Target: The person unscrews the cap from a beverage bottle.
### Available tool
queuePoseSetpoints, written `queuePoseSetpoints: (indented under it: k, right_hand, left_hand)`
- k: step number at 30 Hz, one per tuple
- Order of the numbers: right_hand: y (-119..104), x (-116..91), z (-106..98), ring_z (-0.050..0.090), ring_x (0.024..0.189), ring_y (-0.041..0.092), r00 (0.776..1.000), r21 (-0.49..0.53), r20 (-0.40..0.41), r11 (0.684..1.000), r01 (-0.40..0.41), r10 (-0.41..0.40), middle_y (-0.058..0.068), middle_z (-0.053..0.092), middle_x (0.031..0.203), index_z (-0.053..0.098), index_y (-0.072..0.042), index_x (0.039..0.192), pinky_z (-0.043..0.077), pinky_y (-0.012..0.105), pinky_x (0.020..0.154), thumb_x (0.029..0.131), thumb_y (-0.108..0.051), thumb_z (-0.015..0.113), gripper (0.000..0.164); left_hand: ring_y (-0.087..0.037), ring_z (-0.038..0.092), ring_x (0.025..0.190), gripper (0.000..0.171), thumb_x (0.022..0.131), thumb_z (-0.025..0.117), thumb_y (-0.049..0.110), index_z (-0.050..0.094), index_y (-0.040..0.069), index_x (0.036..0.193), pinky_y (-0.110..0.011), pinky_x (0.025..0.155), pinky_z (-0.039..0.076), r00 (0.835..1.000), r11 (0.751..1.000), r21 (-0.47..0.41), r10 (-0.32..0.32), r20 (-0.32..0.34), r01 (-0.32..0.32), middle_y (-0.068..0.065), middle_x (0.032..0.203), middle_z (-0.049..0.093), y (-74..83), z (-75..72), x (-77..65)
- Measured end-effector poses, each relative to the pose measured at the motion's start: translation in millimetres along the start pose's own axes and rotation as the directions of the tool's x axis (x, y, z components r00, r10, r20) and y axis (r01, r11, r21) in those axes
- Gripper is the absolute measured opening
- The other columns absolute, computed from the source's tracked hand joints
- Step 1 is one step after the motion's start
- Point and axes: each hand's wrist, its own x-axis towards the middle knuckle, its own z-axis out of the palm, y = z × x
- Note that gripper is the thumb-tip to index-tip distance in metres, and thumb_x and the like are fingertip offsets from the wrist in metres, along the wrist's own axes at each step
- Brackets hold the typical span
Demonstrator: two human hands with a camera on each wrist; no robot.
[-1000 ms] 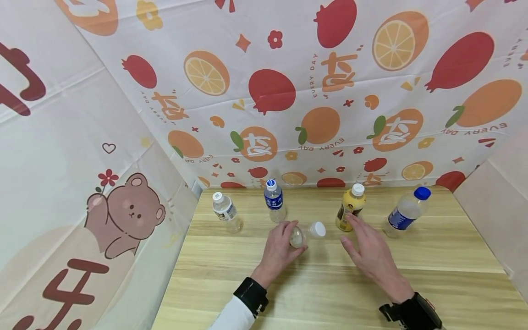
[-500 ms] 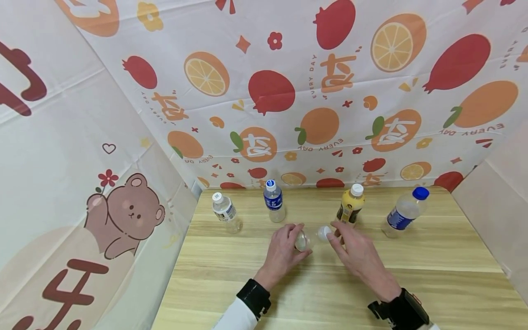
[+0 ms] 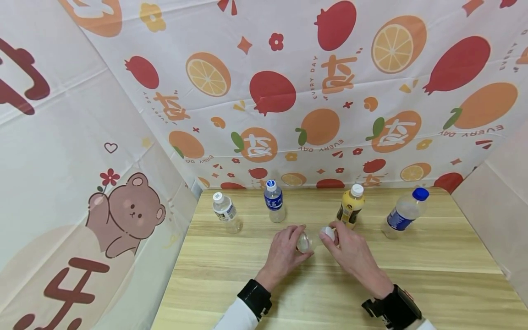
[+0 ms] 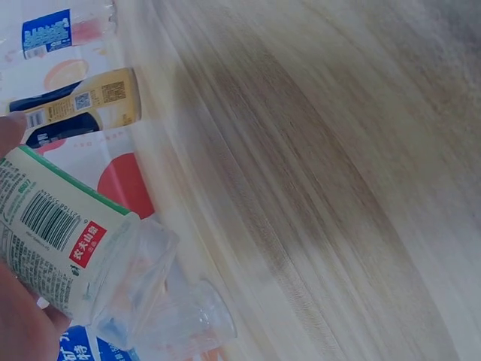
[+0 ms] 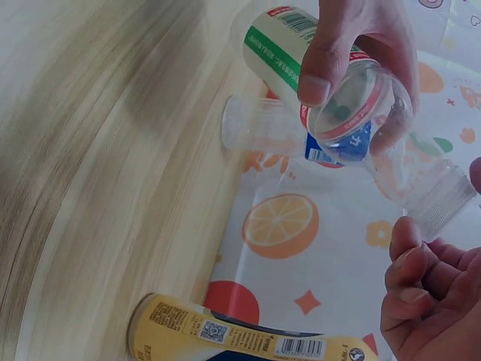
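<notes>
A clear plastic bottle with a white, green and red label is held above the table, tilted with its neck to the right. My left hand grips it around the body, thumb and fingers on opposite sides. At the neck, my right hand pinches the white ribbed cap between thumb and curled fingers. The cap sits on the bottle's mouth. Just beyond the right hand stands a yellow bottle with a white cap, partly hidden by the fingers in the head view.
Along the back of the wooden table stand a clear bottle with a white cap, a blue-labelled bottle, and a larger bottle with a blue cap. A fruit-printed cloth hangs behind them.
My right hand has come left and down from beside the yellow bottle and taken hold of the white cap. The held bottle and left hand have shifted slightly right.
</notes>
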Motion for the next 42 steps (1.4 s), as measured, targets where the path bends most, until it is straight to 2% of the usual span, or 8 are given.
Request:
queuePoseSetpoints:
  k: [7, 13, 42]
  right_hand:
    - [1.6, 2.1, 2.1, 0.051, 0.069, 0.006, 0.996, 0.039, -0.035, 0.996, 0.081, -0.079, -0.005, 0.056, 0.081, 0.061, -0.006, 0.107, 0.044, 0.022, 0.055, 0.097, -0.022, 0.074, 0.023]
    - [2.6, 2.7, 1.7, 0.050, 0.071, 0.006, 0.991, 0.038, -0.052, 0.991, 0.125, -0.123, -0.005, 0.054, 0.083, 0.061, -0.007, 0.106, 0.044, 0.022, 0.056, 0.096, -0.020, 0.075, 0.021]
    - [7.4, -0.3, 0.1, 0.045, 0.074, 0.004, 0.986, 0.069, -0.021, 0.984, 0.166, -0.165, -0.008, 0.050, 0.085, 0.061, -0.007, 0.105, 0.042, 0.021, 0.058, 0.099, -0.021, 0.072, 0.019]
  left_hand:
    - [-0.016, 0.066, 0.109, 0.079, 0.074, 0.095, 0.038, 0.055, 0.013, 0.138, -0.034, 0.092, 0.057, 1.000, 0.999, -0.053, 0.000, -0.007, -0.001, -0.001, 0.124, 0.068, 0.9, -0.7, 1.2]
    - [-0.015, 0.068, 0.107, 0.077, 0.075, 0.094, 0.039, 0.056, 0.014, 0.137, -0.031, 0.088, 0.059, 1.000, 0.994, -0.104, -0.017, 0.017, 0.019, -0.001, 0.124, 0.069, 2.9, -3.2, 2.3]
    - [-0.015, 0.067, 0.113, 0.073, 0.078, 0.091, 0.041, 0.059, 0.016, 0.139, -0.029, 0.090, 0.058, 0.991, 0.981, -0.187, -0.029, 0.129, 0.053, -0.001, 0.128, 0.070, 2.3, -7.1, 0.3]
